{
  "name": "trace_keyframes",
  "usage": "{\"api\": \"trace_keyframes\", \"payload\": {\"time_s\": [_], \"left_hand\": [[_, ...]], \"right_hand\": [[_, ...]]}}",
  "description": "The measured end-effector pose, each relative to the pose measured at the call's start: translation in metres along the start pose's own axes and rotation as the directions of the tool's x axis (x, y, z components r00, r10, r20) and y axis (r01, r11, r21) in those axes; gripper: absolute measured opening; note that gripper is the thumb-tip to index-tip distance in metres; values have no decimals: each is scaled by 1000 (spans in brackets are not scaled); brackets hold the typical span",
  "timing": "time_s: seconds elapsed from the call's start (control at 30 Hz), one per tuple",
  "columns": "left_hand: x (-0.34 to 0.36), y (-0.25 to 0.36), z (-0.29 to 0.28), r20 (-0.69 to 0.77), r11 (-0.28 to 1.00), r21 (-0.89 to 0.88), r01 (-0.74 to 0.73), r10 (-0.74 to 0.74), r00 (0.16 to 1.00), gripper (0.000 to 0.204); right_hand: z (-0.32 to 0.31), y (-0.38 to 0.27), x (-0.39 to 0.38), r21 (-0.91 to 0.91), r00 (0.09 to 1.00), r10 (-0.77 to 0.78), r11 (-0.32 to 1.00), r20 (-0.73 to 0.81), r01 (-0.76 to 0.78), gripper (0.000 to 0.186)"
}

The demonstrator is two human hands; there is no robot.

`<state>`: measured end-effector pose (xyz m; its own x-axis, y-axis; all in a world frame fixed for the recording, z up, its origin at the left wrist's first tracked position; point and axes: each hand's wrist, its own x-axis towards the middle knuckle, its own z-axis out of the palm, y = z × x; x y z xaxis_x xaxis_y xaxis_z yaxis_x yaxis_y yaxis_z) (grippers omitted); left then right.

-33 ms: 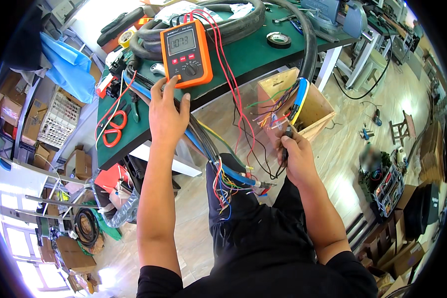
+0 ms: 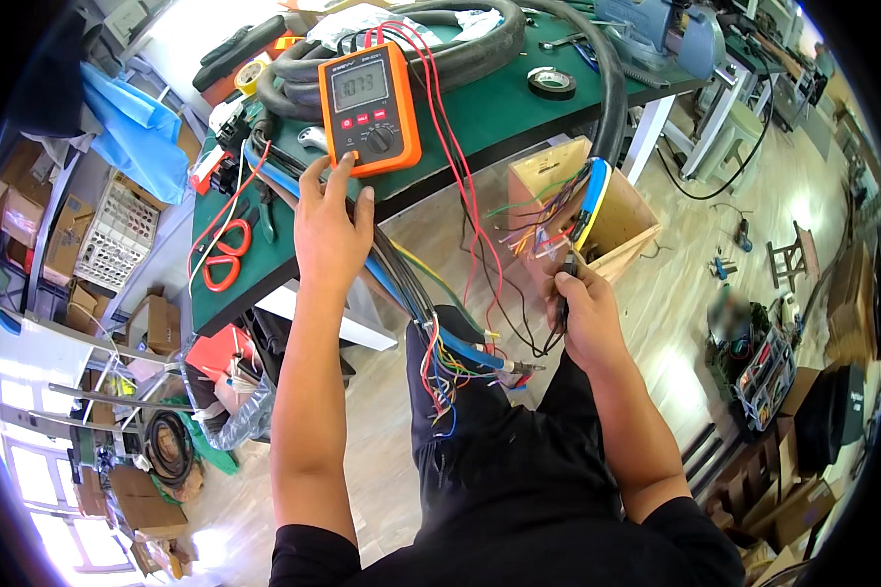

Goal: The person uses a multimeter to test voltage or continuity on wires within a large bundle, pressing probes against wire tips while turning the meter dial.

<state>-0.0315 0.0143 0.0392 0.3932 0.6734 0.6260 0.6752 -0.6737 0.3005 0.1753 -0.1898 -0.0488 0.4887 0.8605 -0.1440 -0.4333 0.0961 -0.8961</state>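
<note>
An orange-and-black digital meter [image 2: 369, 110] rests at the green table's front edge, its display lit. My left hand [image 2: 333, 220] reaches up to it, fingers apart, with fingertips touching the lower left of its face. My right hand [image 2: 587, 308] is closed on a black clip [image 2: 567, 266] at the exposed wires of a thick black cable [image 2: 609, 117]; the exact contact is hidden. Red test leads [image 2: 457, 161] and black ones run down from the meter. Over my lap hangs a second cable end, a bundle of stripped coloured wires [image 2: 443, 362].
Red-handled scissors [image 2: 227, 256] and black tape [image 2: 551, 82] lie on the green table [image 2: 480, 122]. A wooden box [image 2: 617, 230] stands below the thick cable. A tool case [image 2: 765, 377] is on the floor to the right, and cardboard boxes [image 2: 149, 501] are at the left.
</note>
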Motion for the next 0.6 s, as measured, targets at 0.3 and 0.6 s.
{"api": "trace_keyframes", "payload": {"time_s": [0.3, 0.6], "left_hand": [[18, -17, -5, 6, 997, -74, -20, 21, 1000, 61], [28, -44, 12, 12, 963, -252, 92, -91, 996, 78]], "right_hand": [[4, 0, 1, 11, 1000, -16, 1000, -24, 17, 17], [2, 4, 1, 15, 999, -10, 1000, -38, 11, 20]]}}
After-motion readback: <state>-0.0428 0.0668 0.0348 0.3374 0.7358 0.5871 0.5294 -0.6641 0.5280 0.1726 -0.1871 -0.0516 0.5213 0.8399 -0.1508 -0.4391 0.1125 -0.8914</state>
